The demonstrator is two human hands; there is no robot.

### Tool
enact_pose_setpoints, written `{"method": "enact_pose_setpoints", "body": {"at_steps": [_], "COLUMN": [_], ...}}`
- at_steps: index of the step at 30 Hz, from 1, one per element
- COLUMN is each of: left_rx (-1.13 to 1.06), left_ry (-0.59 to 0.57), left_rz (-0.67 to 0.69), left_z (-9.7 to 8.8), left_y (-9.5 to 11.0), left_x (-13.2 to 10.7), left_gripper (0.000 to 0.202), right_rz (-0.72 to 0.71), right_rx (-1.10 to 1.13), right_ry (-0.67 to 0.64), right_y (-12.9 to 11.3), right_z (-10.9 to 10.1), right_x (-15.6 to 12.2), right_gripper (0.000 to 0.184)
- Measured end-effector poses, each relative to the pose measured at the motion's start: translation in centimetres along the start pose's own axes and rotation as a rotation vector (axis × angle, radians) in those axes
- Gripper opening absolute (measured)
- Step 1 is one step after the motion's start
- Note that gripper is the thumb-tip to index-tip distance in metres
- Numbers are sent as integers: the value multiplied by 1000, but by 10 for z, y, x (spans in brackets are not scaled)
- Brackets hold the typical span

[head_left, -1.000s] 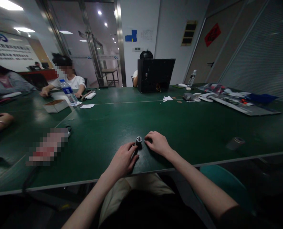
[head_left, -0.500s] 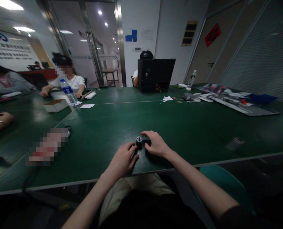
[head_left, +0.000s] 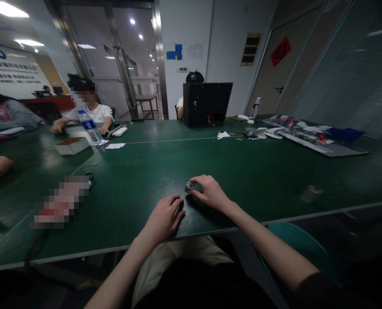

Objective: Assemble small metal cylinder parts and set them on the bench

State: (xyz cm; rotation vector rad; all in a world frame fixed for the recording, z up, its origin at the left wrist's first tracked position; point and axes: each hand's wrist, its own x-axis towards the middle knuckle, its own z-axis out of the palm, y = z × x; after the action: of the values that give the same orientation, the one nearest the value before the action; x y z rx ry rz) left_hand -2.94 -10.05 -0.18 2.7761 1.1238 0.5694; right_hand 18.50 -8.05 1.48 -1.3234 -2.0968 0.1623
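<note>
My right hand (head_left: 210, 193) has its thumb and fingertips closed around a small dark round piece with a silvery, spoked face (head_left: 190, 186), like a little wheel. The spoked face is turned up and towards me; my fingers cover its right side. Just nearer to the table edge, my left hand (head_left: 165, 216) rests on the green table (head_left: 139, 171). Its thumb stands apart from the loosely bent fingers, with nothing in them. A small gap separates the left fingertips from the piece.
A greyish cylinder (head_left: 312, 194) stands to the right near the edge. At the back are a black computer case (head_left: 206, 105), water bottles (head_left: 89, 126) and a cluttered board (head_left: 313, 143). An open box (head_left: 71, 146) lies left. Co-workers sit at the far and left sides.
My right thumb and fingers have closed on the small round piece and tipped it slightly. My left fingers, which were beside the piece, are now apart from it. The view has shifted slightly.
</note>
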Motion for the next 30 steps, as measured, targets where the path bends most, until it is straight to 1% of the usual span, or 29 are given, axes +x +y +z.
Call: {"method": "enact_pose_setpoints", "body": {"at_steps": [2,4,7,9,10,12,14,16,21,26,30], "left_rx": [3,2,-1,-1,0,2,4,7,6,-9,-11], "left_ry": [-8,-13,-8,-6,-6,-6,-4,-1,3,32,29], "left_rz": [4,4,3,4,5,6,6,7,9,17,16], "left_z": [0,-1,0,0,0,0,0,0,0,1,1], "left_y": [0,0,1,1,1,2,1,1,1,1,2], "left_x": [0,0,0,1,1,1,1,1,1,0,0], "left_gripper": [30,30,30,29,29,29,29,29,29,28,27], "right_rz": [101,260,626,857,939,1051,1118,1165,1206,1183,1181], "right_rx": [-23,-82,-326,-491,-539,-588,-598,-594,-545,-532,-562], "right_ry": [60,121,210,216,202,174,146,131,133,112,126], "right_y": [15,40,89,121,134,156,169,177,187,184,168], "right_z": [-20,-47,-87,-107,-115,-123,-124,-122,-120,-123,-123], "right_x": [-5,-13,-33,-51,-61,-80,-95,-105,-111,-107,-99], "right_gripper": [24,27,33,37,38,38,38,39,42,49,53]}}
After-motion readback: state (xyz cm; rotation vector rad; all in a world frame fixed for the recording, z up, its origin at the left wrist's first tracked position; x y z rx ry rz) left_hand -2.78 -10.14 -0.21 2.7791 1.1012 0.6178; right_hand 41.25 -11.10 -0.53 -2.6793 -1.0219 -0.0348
